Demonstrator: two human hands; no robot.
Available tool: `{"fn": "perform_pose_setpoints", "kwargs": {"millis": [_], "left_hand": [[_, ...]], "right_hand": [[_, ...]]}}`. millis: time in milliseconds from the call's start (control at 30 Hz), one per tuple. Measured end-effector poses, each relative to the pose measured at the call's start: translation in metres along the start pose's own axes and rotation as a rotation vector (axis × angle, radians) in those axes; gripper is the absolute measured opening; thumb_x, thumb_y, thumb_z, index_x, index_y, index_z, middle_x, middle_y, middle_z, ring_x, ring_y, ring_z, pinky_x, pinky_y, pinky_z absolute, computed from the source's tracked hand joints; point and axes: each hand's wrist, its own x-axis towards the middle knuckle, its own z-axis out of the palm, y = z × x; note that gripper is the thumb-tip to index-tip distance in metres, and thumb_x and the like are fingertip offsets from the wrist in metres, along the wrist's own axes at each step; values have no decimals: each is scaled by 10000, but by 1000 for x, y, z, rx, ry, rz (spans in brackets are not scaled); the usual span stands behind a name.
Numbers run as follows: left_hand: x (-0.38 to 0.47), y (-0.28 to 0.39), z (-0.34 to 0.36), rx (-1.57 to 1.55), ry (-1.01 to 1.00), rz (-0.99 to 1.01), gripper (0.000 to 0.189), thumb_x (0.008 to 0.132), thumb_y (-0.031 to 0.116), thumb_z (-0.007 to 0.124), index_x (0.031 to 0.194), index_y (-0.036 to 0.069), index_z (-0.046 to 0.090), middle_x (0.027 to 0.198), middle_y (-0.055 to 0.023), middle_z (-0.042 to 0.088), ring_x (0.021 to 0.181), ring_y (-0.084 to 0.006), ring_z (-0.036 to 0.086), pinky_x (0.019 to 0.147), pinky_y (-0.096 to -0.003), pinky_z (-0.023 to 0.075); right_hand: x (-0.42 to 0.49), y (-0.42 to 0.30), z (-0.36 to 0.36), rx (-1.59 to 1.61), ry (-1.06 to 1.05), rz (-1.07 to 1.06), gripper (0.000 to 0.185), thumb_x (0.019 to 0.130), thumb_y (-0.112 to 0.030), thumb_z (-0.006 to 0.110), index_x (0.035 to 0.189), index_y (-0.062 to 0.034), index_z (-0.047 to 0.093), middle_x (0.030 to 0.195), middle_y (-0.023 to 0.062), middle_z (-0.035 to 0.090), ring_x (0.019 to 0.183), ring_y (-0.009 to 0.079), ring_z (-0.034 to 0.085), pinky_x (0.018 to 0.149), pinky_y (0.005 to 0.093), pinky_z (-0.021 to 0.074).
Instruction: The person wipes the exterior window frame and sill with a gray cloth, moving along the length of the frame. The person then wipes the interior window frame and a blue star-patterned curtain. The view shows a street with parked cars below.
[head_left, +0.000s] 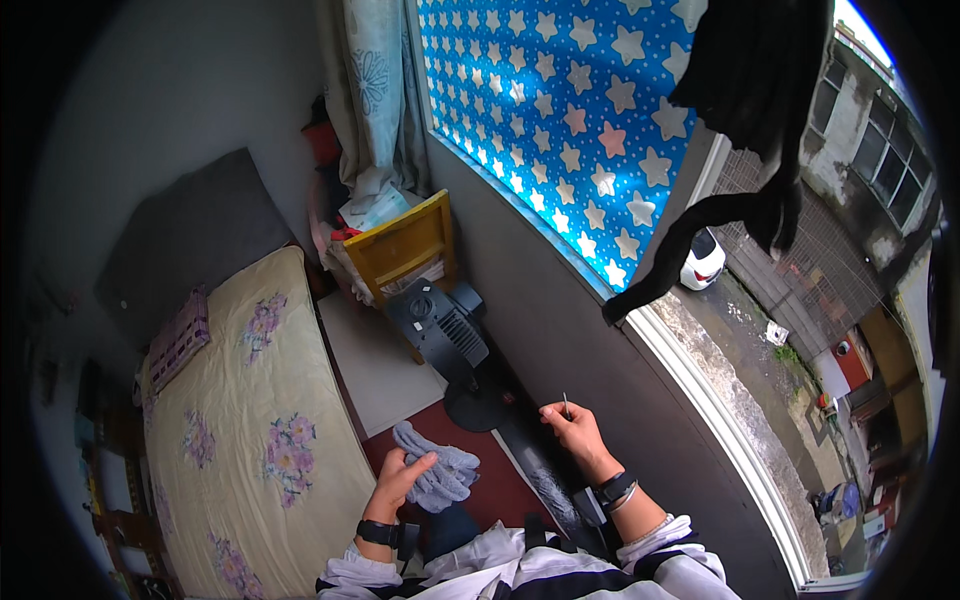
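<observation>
My left hand (402, 477) grips a bunched grey-blue cloth (448, 471), which looks like a terry towel, with the thumb on top. Its folds hang to the right of my fingers, above a dark red patch of floor. Over by the wall under the window, my right hand (577, 435) is closed around a small thin metal tool (566, 403). Only a narrow tip sticks up past the fingers, so its exact kind cannot be made out. The two hands are well apart, and my right hand touches nothing else that I can see.
A dark electric fan (441, 330) stands ahead, before a yellow wooden chair (401, 244) loaded with cloth and papers. A bed with a floral sheet (232, 420) lies left. At right are a window with star-patterned film (555, 112) and a hanging black cloth (750, 97).
</observation>
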Motion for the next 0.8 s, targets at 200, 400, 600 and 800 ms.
{"fn": "perform_pose_setpoints", "kwargs": {"millis": [200, 400, 600, 800], "left_hand": [[73, 34, -108, 68, -16, 0, 305, 861, 213, 757, 1041, -10, 654, 984, -71, 695, 878, -146, 654, 819, -308, 523], [138, 81, -186, 92, 35, -25, 391, 871, 212, 747, 1147, -25, 604, 1011, -78, 671, 908, -149, 640, 826, -301, 520], [205, 97, -201, 27, 24, -37, 325, 896, 151, 703, 1152, -17, 595, 1072, -83, 660, 947, -156, 637, 854, -312, 518], [267, 107, -179, 62, 36, -152, 345, 894, 158, 678, 1168, -25, 576, 1081, -85, 659, 940, -168, 641, 837, -313, 514]], "right_hand": [[145, -31, 77, 124, 183, 53, 345, 923, -428, 671, 922, -84, 647, 699, -31, 566, 560, 48, 433, 474, 214, 332], [217, -38, 124, -44, 365, 120, 401, 931, -477, 639, 941, -75, 648, 681, -30, 477, 573, 78, 432, 501, 236, 334], [183, -4, 133, -307, 450, -71, 450, 911, -436, 669, 1065, -15, 708, 984, 111, 686, 937, 195, 642, 851, 328, 494], [178, -3, 115, -107, 557, 159, 542, 895, -496, 681, 1074, 16, 687, 770, 41, 621, 674, 121, 549, 637, 297, 471]]}}
